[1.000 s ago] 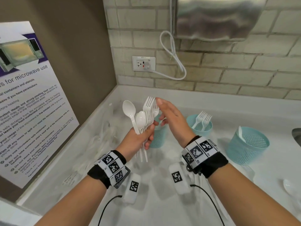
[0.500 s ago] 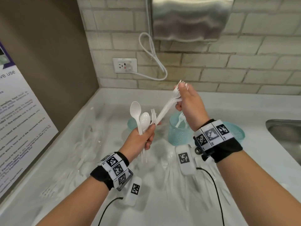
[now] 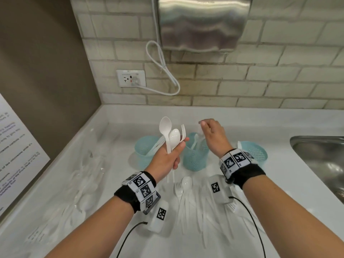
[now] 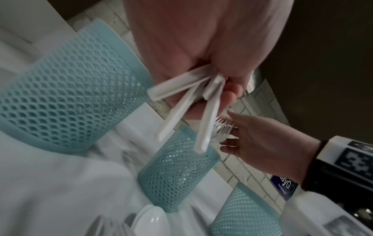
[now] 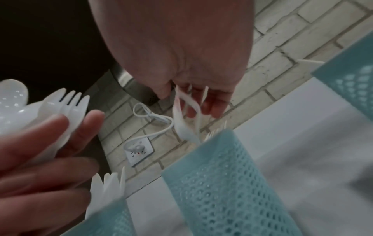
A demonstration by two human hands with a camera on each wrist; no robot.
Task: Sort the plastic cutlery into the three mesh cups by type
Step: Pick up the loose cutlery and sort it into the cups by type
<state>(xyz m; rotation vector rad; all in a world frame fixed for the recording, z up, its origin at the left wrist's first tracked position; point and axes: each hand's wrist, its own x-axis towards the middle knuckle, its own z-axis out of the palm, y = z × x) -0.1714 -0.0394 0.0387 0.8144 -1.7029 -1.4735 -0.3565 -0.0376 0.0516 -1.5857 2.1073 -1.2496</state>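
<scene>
My left hand [image 3: 178, 146] is raised and grips a bundle of white plastic cutlery by the handles: two spoons [image 3: 165, 127] and a fork [image 3: 183, 131]. Their handles [image 4: 181, 111] stick out below the fist. My right hand [image 3: 206, 129] hovers over the middle mesh cup [image 3: 195, 159] with its fingers loose and spread. Blurred white forks [image 5: 185, 124] hang just below its fingertips, with their lower ends inside that cup. The left mesh cup [image 3: 145, 151] holds knives. The right mesh cup [image 3: 256, 153] is partly hidden behind my right wrist.
Loose white cutlery [image 3: 186, 200] lies on the white counter below my wrists. Clear plastic wrappers [image 3: 87, 164] lie at the left. A steel sink [image 3: 320, 155] is at the right. A hand dryer [image 3: 202, 23] and a wall socket [image 3: 130, 78] are on the brick wall.
My right hand drew forks out of the bundle in my left hand, carried them right and down over the middle cup, and opened its fingers. The left hand keeps the spoons and one fork.
</scene>
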